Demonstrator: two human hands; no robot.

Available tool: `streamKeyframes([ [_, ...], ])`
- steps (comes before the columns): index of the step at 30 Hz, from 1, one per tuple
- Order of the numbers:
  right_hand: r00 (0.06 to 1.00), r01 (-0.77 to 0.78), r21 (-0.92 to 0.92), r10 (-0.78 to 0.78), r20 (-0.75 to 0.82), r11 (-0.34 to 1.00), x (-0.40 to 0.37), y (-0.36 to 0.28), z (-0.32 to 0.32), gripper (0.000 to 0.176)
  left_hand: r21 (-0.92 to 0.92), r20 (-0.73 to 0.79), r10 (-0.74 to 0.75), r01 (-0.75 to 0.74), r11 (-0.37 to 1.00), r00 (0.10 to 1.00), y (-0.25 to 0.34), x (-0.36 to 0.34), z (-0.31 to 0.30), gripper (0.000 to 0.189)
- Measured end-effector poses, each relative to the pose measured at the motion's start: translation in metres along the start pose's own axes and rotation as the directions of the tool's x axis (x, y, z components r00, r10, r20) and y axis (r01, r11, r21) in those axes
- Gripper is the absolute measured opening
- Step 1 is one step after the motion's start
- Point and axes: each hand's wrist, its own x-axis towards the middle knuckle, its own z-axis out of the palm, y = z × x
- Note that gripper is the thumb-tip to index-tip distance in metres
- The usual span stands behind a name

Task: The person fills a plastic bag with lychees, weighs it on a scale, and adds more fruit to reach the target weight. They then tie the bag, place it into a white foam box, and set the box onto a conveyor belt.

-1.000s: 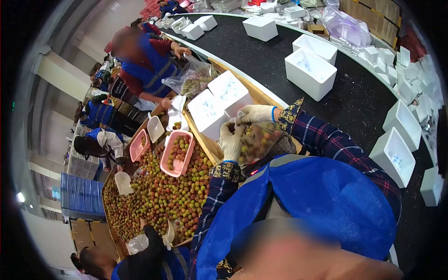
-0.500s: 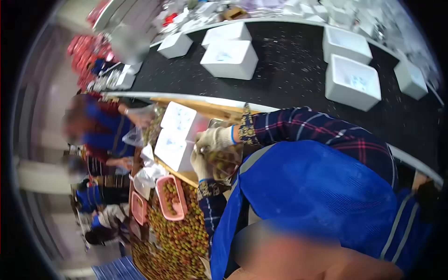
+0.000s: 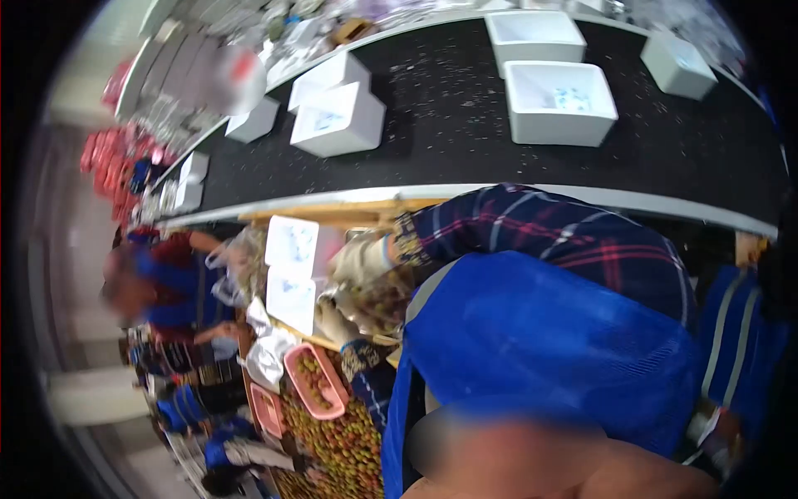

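Beside your right hand (image 3: 363, 259) and left hand (image 3: 335, 322), near the white boxes (image 3: 288, 311), sits the clear bag of fruit (image 3: 378, 304), best steadied evenly; blur hides whether your fingers are closed.

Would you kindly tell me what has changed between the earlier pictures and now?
The view has turned. The left hand and right hand, close together before, now sit slightly apart at the bag of fruit. The white boxes on the black belt seem to have shifted left in the picture. The bag remains at the hands, two boxes beside them.
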Motion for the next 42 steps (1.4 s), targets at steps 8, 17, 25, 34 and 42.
streamKeyframes([
  [8,0.987,-0.019,0.052,0.027,-0.157,0.998,-0.048,0.067,0.064,0.021,0.331,-0.080,0.046,-0.017,0.944,0.996,-0.017,-0.016,-0.026,0.028],
  [17,0.991,-0.105,0.436,0.058,0.120,0.894,0.026,0.056,0.068,0.046,0.535,0.237,0.284,-0.369,0.760,0.929,0.086,-0.069,0.059,0.024],
  [25,0.989,-0.151,0.231,0.147,0.034,0.961,0.002,0.013,0.044,0.030,0.770,0.098,0.122,-0.153,0.620,0.988,0.062,-0.112,0.075,0.066],
  [34,0.993,-0.001,0.217,0.027,-0.117,0.976,-0.004,0.001,0.035,0.029,0.402,0.219,0.290,-0.357,0.843,0.932,-0.005,-0.046,0.049,0.022],
  [42,0.857,-0.114,0.641,0.401,-0.323,0.759,-0.056,0.126,0.138,0.058,0.837,0.537,0.325,-0.442,-0.323,0.779,-0.014,0.015,0.038,0.016],
])
